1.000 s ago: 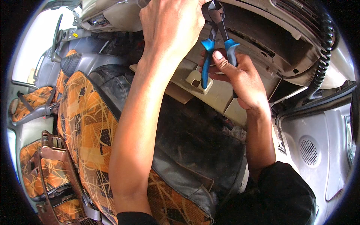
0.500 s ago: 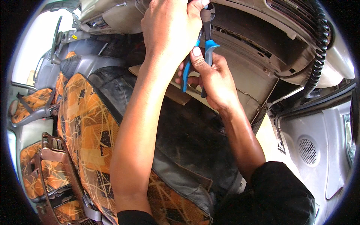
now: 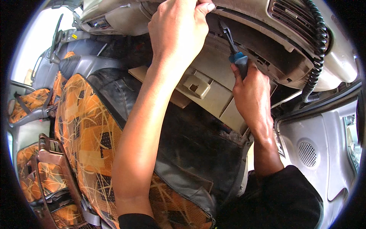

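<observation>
The step in hand appears to be work with pliers at the lower edge of a dashboard (image 3: 248, 8), inside a vehicle cab. The right hand (image 3: 253, 87) is closed around the handles of the blue-handled pliers (image 3: 238, 58), which are held tilted up and leftward in front of the open recess (image 3: 284, 57), above the pale panel (image 3: 223, 101). The tool is seen nearly edge-on; whether its cutting end is apart or together cannot be told. The left hand (image 3: 178, 28) is raised to the dashboard edge, thumb and finger drawn together; the upper frame cuts it off, and what it grips, if anything, cannot be confirmed. In this inspector's judgement, any further move calls for a steady left hand, a controlled tool tip, and clearance between the tip and the left thumb.
</observation>
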Demonstrator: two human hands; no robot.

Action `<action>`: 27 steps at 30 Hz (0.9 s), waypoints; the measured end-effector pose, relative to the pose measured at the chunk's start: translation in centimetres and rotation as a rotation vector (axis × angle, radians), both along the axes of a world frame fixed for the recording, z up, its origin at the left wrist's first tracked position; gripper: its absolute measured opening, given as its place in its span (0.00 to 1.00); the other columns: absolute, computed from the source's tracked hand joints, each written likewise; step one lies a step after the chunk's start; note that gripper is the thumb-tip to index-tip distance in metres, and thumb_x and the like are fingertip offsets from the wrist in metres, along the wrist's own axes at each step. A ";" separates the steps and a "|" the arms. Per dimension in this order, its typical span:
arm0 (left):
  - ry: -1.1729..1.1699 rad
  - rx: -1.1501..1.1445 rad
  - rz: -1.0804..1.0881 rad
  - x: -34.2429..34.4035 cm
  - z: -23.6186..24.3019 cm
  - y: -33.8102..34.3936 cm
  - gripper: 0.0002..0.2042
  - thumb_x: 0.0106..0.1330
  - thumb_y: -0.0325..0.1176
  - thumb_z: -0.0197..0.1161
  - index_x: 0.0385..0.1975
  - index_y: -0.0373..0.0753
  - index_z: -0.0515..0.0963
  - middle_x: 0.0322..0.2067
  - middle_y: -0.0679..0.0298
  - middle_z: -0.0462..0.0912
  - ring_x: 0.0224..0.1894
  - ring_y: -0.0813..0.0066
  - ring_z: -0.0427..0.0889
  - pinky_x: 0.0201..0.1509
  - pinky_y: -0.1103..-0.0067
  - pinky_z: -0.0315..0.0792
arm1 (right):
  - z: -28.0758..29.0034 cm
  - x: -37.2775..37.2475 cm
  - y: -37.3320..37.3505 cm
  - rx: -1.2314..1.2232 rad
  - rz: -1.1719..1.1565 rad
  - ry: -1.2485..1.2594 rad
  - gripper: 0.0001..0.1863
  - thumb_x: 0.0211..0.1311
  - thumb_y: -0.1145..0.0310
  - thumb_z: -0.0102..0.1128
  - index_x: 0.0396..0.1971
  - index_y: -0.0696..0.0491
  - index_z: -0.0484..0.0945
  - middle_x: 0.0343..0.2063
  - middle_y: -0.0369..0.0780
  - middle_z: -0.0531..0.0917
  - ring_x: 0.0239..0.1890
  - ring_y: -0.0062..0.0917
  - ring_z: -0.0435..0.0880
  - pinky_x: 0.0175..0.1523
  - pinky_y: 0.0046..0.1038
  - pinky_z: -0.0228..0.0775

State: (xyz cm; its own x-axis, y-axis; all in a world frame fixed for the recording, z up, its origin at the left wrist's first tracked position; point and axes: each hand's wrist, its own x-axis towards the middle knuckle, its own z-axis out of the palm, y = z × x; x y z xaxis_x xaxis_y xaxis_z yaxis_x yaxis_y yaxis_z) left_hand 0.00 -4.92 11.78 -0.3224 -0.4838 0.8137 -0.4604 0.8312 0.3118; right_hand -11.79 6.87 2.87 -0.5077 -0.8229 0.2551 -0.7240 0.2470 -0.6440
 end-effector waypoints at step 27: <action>-0.050 -0.008 -0.197 2.4 -1.1 -2.6 0.11 0.67 0.25 0.65 0.47 0.43 0.80 0.39 0.59 0.86 0.41 0.57 0.87 0.44 0.67 0.80 | 5.0 0.2 2.1 0.026 0.786 -1.637 0.27 0.81 0.50 0.50 0.57 0.63 0.77 0.46 0.50 0.88 0.49 0.37 0.90 0.56 0.41 0.83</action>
State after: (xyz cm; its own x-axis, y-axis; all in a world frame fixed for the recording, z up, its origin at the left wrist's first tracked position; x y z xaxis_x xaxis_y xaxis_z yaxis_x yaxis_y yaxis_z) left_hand 2.38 -7.56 10.71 -0.4501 -0.4007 0.7980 -0.3032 0.9091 0.2855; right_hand -11.55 8.95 7.91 0.2605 -0.9634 -0.0632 0.6263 0.2185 -0.7484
